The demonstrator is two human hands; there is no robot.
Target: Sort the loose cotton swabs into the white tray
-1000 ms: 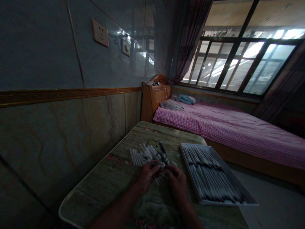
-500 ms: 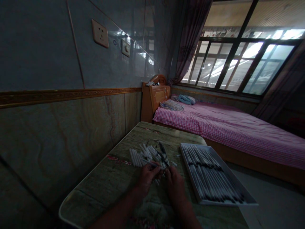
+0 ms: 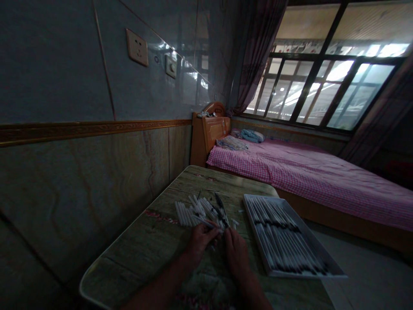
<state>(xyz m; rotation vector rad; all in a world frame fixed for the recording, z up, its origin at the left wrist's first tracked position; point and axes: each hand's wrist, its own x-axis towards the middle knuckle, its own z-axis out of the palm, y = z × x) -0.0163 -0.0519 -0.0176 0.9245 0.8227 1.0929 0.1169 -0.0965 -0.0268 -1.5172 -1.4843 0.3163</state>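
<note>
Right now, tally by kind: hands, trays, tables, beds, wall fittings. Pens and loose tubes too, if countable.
Hands (left hand, right hand): 2
White tray: 1
Table: 1
Bed: 1
Wall fittings (socket, rotary switch): 2
Total: 7
Not counted: pens and loose white tubes, too crowded and dim.

Dim daylight enters through window (image 3: 318,64), dark curtain (image 3: 258,56) beside it. Glossy tiled wall (image 3: 64,64) left; pink checked sheet (image 3: 300,165) covers wooden bed (image 3: 322,212).
</note>
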